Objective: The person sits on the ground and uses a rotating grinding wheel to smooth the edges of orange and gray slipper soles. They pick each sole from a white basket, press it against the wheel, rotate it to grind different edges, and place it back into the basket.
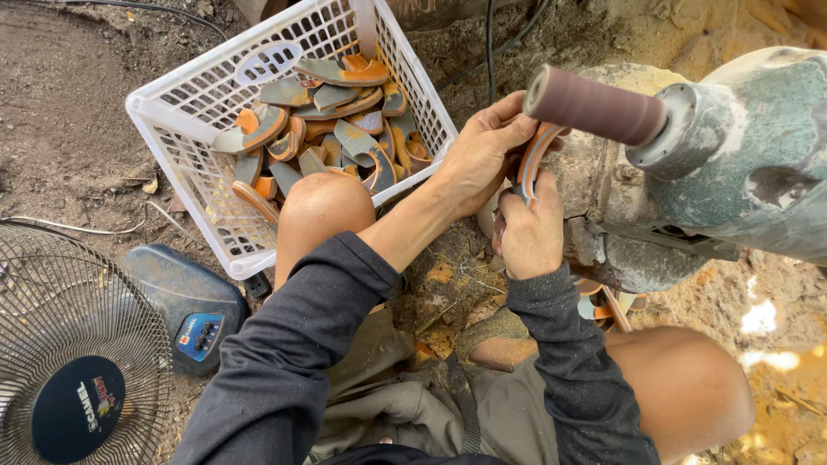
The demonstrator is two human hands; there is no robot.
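Tight spot by the machine, more room over the dirt

The hands [508, 198] sit squeezed between the brown sanding drum [594, 105] above and the big grey-green machine [732, 164] on the right. The white basket [215, 185], full of orange and grey pieces [332, 129], blocks the left, just past the knee [323, 207]. The fan [69, 362] fills the bottom-left corner. Bare dirt ground [60, 103] lies open at top left.

dark long sleeves [284, 362], olive shorts [405, 405], bare knees [323, 207]
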